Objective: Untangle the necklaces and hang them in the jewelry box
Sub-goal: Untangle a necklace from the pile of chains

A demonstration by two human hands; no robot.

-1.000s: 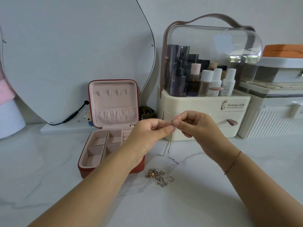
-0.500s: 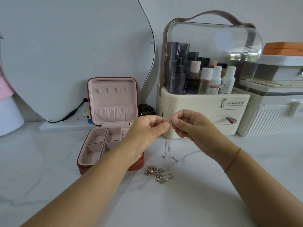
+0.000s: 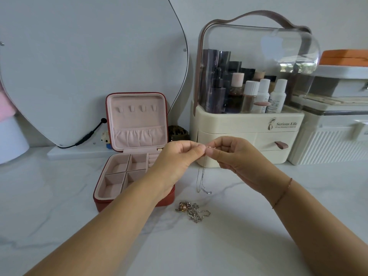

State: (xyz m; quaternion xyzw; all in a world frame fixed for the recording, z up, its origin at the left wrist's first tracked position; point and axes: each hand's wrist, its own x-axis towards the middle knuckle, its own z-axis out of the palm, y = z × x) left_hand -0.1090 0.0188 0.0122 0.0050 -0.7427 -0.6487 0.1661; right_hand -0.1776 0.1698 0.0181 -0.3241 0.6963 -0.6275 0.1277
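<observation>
We held both hands up in front of us, above the marble tabletop (image 3: 249,242), with their fingertips meeting. Our left hand (image 3: 179,160) had its fingers curled in, and its thumb and forefinger pinched the top of a thin chain (image 3: 201,180). Our right hand (image 3: 235,156) was curled the same way and pinched the same chain just beside the left, so that the two thumbs nearly touched. A small rose-gold piece showed between the fingertips, but it was too small for us to tell what it was. From the pinch the chain hung straight down in a narrow loop, and its lowest end reached the tabletop or hung just above it; we could not tell which. A thin bracelet (image 3: 282,194) circled our right wrist. The tangle of necklaces (image 3: 192,211), silver links with a pinkish bead, lay on the tabletop below our hands, near the front right corner of the jewelry box (image 3: 101,186) but apart from it. The box stood open to the left, its lid upright; the four hooks (image 3: 135,109) in the lid were bare, and our left wrist crossed over its right side. Behind our hands stood a cream cosmetics organiser (image 3: 247,126), and a mirror (image 3: 89,66) leaned behind the box.
</observation>
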